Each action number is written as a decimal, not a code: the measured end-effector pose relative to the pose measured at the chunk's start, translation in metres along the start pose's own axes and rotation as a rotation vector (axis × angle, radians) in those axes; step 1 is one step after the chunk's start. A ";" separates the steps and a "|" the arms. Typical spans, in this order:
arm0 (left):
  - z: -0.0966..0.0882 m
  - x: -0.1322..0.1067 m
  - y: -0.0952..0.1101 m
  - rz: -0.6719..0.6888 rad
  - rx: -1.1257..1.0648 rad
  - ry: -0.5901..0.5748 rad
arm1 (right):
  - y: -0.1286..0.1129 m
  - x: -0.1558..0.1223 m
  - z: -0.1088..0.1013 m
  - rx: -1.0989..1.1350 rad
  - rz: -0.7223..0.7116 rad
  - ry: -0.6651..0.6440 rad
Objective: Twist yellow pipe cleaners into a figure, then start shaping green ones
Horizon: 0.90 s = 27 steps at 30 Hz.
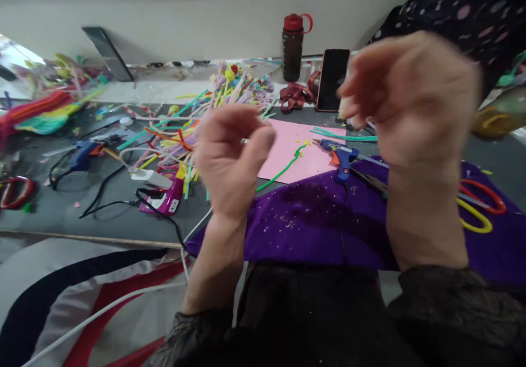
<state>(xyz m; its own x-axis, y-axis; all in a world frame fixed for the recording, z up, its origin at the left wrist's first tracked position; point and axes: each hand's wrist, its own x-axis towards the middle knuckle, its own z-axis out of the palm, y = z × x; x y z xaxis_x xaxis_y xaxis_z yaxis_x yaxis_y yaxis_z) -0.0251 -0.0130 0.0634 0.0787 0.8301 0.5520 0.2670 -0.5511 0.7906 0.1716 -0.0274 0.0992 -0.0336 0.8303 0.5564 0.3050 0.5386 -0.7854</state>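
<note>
My left hand (230,161) is raised over the left edge of the pink sheet, fingers curled in and thumb bent towards them; nothing shows in it. Higher up on the right is my right hand (423,93), its curled fingers smeared by motion, so whether they hold anything is unclear. Between and below the hands, a green pipe cleaner (283,174) with a knotted end lies on the pink sheet (275,148). A blue glue gun (343,161) rests at the sheet's right edge, with small yellow bits near its nozzle. Teal pipe cleaners (349,136) lie behind it.
Purple cloth (296,219) covers the front of the table, with pliers (367,182) and red- and yellow-handled scissors (479,213) on the right. Pipe-cleaner flowers (230,90), a bottle (292,49) and a phone (332,79) stand behind. Cables, a magenta power strip (170,197) and another glue gun (84,154) lie left.
</note>
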 end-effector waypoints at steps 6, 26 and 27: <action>0.033 0.016 -0.066 -0.104 0.604 -0.433 | 0.085 0.019 0.030 -0.521 0.035 -0.264; 0.033 0.003 -0.093 -0.199 0.461 -0.370 | 0.114 0.015 0.047 -0.681 0.058 -0.425; 0.033 0.003 -0.092 -0.213 0.386 -0.353 | 0.110 0.015 0.048 -0.633 0.047 -0.401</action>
<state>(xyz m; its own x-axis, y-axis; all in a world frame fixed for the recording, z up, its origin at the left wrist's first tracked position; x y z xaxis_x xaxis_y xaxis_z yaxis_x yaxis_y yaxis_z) -0.0181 0.0430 -0.0160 0.2832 0.9343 0.2166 0.6390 -0.3522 0.6839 0.1590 0.0514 0.0080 -0.3140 0.9041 0.2898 0.7996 0.4164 -0.4326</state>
